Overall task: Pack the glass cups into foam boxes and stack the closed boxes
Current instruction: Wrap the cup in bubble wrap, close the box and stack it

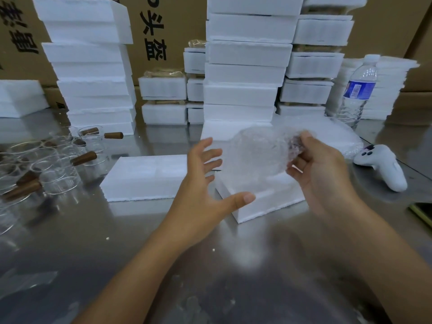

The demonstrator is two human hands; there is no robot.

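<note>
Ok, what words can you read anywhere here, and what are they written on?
"头盔": big black characters on the cardboard carton behind the foam stacks; above them is part of a letter like "P", cut off by the picture's top edge.
Black characters on the left carton: tilted and cut off, not readable for sure.
Print on the blue water bottle label: too blurred to read.
The foam boxes show no writing.

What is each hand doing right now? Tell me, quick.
Left hand: open, fingers spread beside the bubble-wrapped bundle, holding nothing.
Right hand: closed on that bundle's end.
</note>
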